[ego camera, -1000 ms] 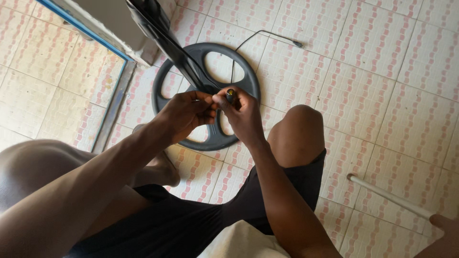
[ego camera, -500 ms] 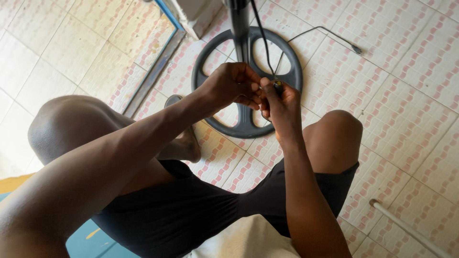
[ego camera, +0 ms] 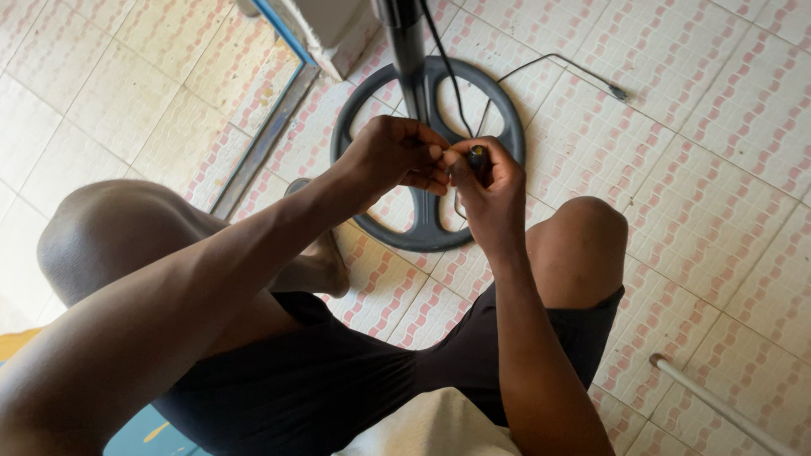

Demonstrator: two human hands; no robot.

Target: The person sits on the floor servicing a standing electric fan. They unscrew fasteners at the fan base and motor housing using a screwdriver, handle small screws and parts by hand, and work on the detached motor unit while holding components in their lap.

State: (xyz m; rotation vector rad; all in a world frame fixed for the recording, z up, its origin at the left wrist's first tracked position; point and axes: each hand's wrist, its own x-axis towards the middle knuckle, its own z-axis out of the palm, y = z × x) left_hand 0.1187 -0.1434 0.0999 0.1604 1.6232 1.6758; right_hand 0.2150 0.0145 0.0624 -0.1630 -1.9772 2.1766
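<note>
I look down from the head camera and I see both hands meeting in front of me, above the floor. My left hand (ego camera: 393,156) has its fingers curled and its fingertips pressed together against the tips of the right hand, so the two hands touch at the middle. My right hand (ego camera: 488,181) is closed around a small dark connector (ego camera: 478,155), pinching it between the thumb and the first fingers; only the top of this piece shows, the rest is hidden in the grip. I cannot tell if the left fingers also pinch it or only touch it. A thin black cable (ego camera: 448,76) comes down from the top of the view to the hands, running beside the dark shaft (ego camera: 407,51). Under the hands, on the tiled floor (ego camera: 718,169), lies the round black search coil (ego camera: 427,232), flat, with the shaft rising from its middle. The hands hang over the coil and do not touch it. A second thin wire (ego camera: 562,66) curves away on the tiles to the right of the coil. My right knee (ego camera: 583,236) is just beside the coil. A white rod (ego camera: 718,405) lies on the tiles at the lower right, well apart.
</note>
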